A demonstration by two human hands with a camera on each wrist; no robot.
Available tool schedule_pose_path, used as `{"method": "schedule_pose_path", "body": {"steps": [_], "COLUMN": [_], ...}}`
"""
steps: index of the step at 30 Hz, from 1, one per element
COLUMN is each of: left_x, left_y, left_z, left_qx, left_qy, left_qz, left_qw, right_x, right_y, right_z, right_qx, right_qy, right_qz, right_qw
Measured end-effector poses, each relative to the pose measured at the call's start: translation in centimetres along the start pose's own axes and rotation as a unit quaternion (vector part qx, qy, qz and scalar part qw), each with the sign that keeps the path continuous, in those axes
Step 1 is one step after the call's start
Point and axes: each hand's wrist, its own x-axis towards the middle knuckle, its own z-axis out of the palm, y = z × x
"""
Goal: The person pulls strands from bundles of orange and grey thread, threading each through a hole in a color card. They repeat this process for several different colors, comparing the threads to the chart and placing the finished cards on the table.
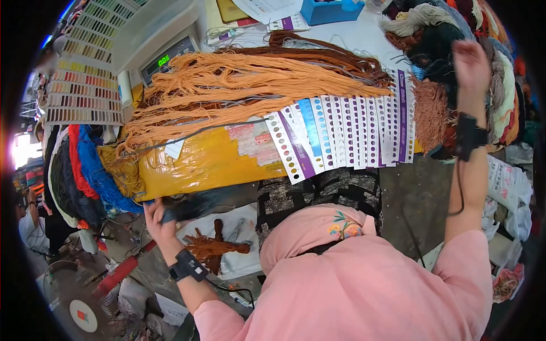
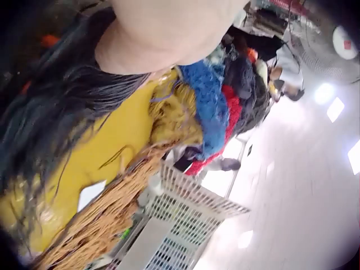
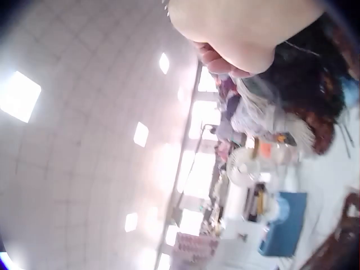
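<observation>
At the front left corner of the yellow-wrapped surface (image 1: 210,165), my left hand (image 1: 161,223) grips a dark skein of yarn (image 1: 196,207), blurred in the head view. The strands (image 2: 50,107) spread out beside the hand (image 2: 169,34) in the left wrist view. My right hand (image 1: 472,67) is raised at the right, by a pile of mixed yarn with a black-green bundle (image 1: 435,48). In the right wrist view its fingers (image 3: 216,61) look curled beside dark yarn (image 3: 301,73); whether they hold any is hidden.
Orange yarn (image 1: 239,74) lies across the surface, with punched colour cards (image 1: 341,131) at its right. Behind are a scale (image 1: 165,59) and a blue dispenser (image 1: 330,10). Blue yarn (image 1: 96,165) hangs at the left. Brown yarn (image 1: 213,247) lies on a white sheet below.
</observation>
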Motion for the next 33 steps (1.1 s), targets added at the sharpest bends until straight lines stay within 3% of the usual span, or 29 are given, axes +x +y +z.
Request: {"method": "schedule_pose_path", "body": {"steps": [2, 3, 4, 5, 6, 9, 10, 12, 14, 15, 18, 19, 22, 25, 28, 33], "left_x": [2.1, 3.0, 4.6, 5.4, 6.0, 7.0, 7.2, 7.8, 8.3, 8.0, 7.2, 8.0, 8.3, 8.7, 8.6, 9.3], "left_y": [-6.8, -11.1, -14.1, -17.4, -20.4, -26.2, -27.3, -27.8, -28.3, -28.1, -27.2, -26.8, -27.1, -27.1, -27.0, -27.4], "left_z": [1.6, 2.4, 2.2, 3.0, 3.7, 4.4, 4.4, 4.6, 4.8, 4.9, 5.5, 4.8, 5.1, 4.7, 4.5, 3.8], "left_qx": [0.084, 0.14, 0.244, 0.324, 0.4, 0.604, 0.654, 0.745, 0.823, 0.811, 0.797, 0.779, 0.735, 0.67, 0.659, 0.704], "left_qy": [-0.023, -0.055, -0.104, -0.066, -0.028, -0.055, -0.059, -0.082, -0.104, -0.085, -0.074, -0.082, -0.113, -0.127, -0.117, -0.102], "left_qz": [-0.118, -0.168, -0.21, -0.211, -0.208, -0.156, -0.145, -0.108, -0.069, -0.046, -0.056, -0.079, -0.093, -0.112, -0.118, -0.116], "left_qw": [0.989, 0.974, 0.941, 0.92, 0.892, 0.78, 0.74, 0.653, 0.554, 0.578, 0.597, 0.617, 0.662, 0.723, 0.734, 0.693], "right_x": [-5.9, -7.3, -9.4, -11.5, -13.0, -16.7, -17.3, -18.2, -18.0, -17.8, -18.6, -19.4, -20.0, -19.7, -19.7, -19.6], "right_y": [7.6, 11.8, 15.5, 18.5, 21.0, 25.0, 25.6, 25.6, 25.4, 25.3, 25.5, 25.2, 24.3, 25.1, 25.6, 25.4], "right_z": [8.4, 8.2, 9.1, 10.4, 10.8, 11.8, 11.6, 11.8, 11.4, 11.2, 11.7, 12.1, 12.8, 12.2, 12.2, 12.1], "right_qx": [-0.311, -0.411, -0.459, -0.402, -0.424, -0.494, -0.551, -0.613, -0.597, -0.589, -0.555, -0.571, -0.574, -0.527, -0.505, -0.505], "right_qy": [-0.029, -0.077, -0.257, -0.145, -0.194, -0.148, -0.172, -0.201, -0.205, -0.207, -0.241, -0.284, -0.305, -0.278, -0.253, -0.261], "right_qz": [0.02, 0.039, -0.014, 0.188, 0.161, 0.109, 0.019, -0.068, -0.04, -0.025, -0.115, -0.105, -0.12, -0.081, -0.081, -0.072], "right_qw": [0.95, 0.908, 0.85, 0.884, 0.87, 0.85, 0.816, 0.761, 0.775, 0.781, 0.788, 0.763, 0.75, 0.799, 0.821, 0.82]}}
